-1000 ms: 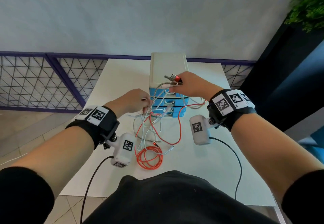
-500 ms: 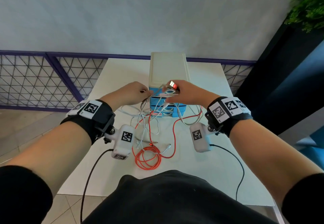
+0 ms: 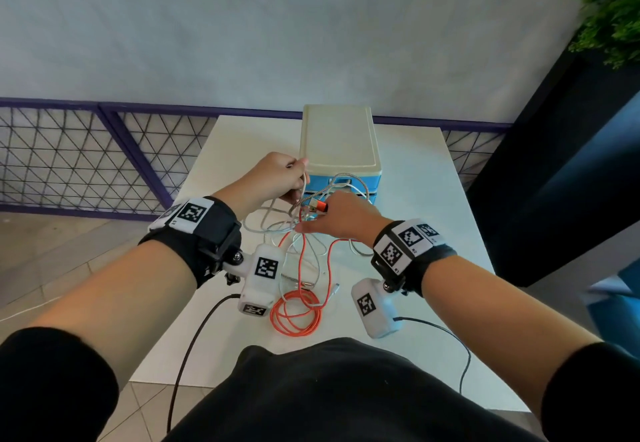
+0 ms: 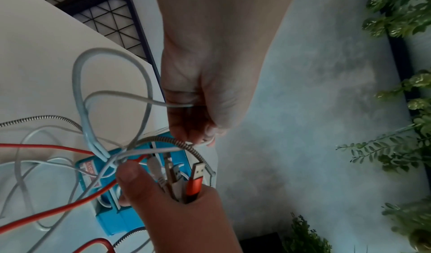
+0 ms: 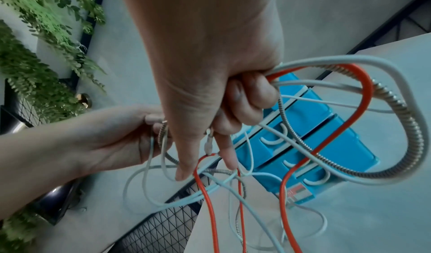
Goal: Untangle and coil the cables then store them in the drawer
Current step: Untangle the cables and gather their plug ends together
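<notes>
Cables: tangled bundle of white, orange and silver braided leads, lifted above white table before blue drawer unit. Right hand grips several plug ends, orange USB plug uppermost. Left hand pinches white and braided strands.

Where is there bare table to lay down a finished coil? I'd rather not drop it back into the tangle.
The table is bare right of the drawer unit, and left of it beyond the left hand. It is crowded in front of the drawers: the cables sprawl there between both wrists, under the right hand.
</notes>
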`<state>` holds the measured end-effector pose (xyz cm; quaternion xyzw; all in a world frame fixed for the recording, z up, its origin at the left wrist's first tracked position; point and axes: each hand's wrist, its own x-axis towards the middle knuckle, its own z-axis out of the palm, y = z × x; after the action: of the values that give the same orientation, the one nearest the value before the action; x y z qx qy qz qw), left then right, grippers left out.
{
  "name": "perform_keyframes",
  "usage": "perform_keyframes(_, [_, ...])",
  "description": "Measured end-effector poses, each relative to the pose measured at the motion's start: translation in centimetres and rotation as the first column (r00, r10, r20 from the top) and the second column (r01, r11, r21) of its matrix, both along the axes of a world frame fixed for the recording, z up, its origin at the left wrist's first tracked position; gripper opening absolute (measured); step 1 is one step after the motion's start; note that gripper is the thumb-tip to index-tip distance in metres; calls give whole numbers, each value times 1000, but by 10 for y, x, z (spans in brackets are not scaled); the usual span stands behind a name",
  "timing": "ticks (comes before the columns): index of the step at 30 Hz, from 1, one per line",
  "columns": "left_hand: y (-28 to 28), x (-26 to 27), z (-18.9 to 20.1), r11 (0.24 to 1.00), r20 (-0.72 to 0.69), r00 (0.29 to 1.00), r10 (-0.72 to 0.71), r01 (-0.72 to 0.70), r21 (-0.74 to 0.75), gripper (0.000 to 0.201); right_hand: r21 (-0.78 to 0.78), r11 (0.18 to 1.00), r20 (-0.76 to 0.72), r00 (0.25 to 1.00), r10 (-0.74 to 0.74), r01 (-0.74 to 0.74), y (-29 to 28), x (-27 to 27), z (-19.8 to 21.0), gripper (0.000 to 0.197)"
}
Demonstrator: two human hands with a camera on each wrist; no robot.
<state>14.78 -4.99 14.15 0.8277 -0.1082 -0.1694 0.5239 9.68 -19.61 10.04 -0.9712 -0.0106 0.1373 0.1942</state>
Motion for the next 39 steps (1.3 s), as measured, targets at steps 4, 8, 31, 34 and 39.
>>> perform_keyframes(4, [1,1,-4,997,-59,998,10,-14,-75,39,-15,999,-23,998,-52,52,3,-2,-2,61])
perform_keyframes(8, [2,-1,-4,998,-87,996,-2,-4,-67,34,30,997,-13,997,-75,75,2,-1,-5,42])
perform_keyframes(31, [10,5,1,991,281,957,71,-100,89,25,597,777,-92,980,-179,198,-26,7,36,33])
perform_keyframes(34, [5,1,1,999,248,969,14,-24,39,14,795,534,-233,957,-170,288,-17,10,37,31])
perform_keyframes(39, [8,-4,5,994,195,980,30,-9,-106,11,841,391,-349,927,-140,375,-16,11,33,33])
